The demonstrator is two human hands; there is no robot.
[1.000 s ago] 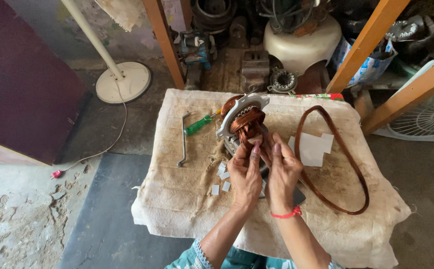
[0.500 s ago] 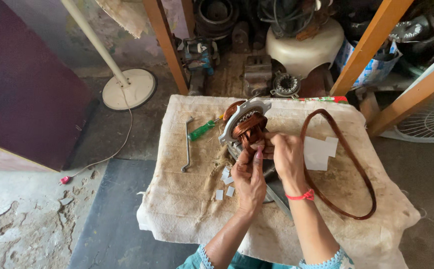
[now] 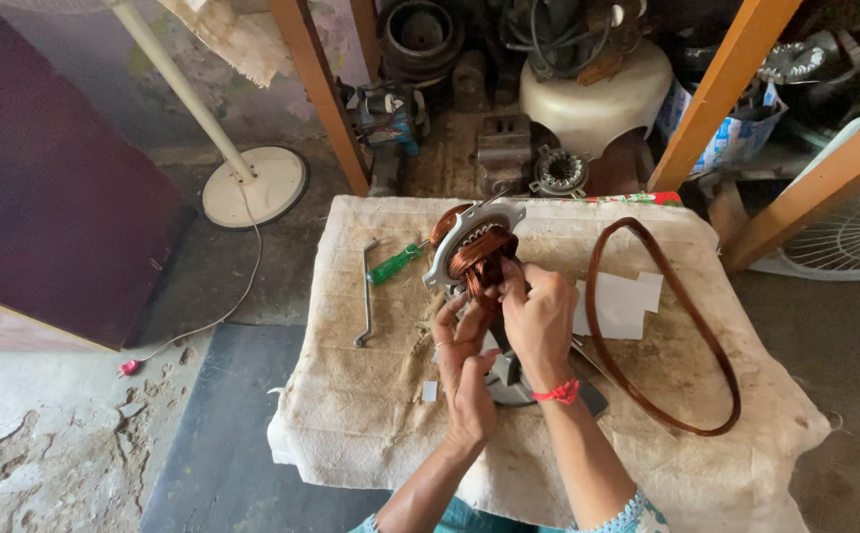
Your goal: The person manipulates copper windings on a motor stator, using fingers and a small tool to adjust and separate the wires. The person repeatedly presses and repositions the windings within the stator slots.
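Near the middle of the cloth-covered tabletop stands a motor stator, a pale metal ring wound with copper coils, tilted up on edge and resting on a grey metal stand. Both hands meet at its near side. The right hand, with a red thread at the wrist, is curled closed with its fingertips pinched on the copper winding at the lower edge of the ring. The left hand lies just below and left of it, fingers bent and reaching up to touch the same winding; whether it truly grips anything cannot be told. Left of the stator lie a green-handled screwdriver and a bent metal rod, well apart from the hands. To the right, white paper sheets lie inside a brown loop of copper wire.
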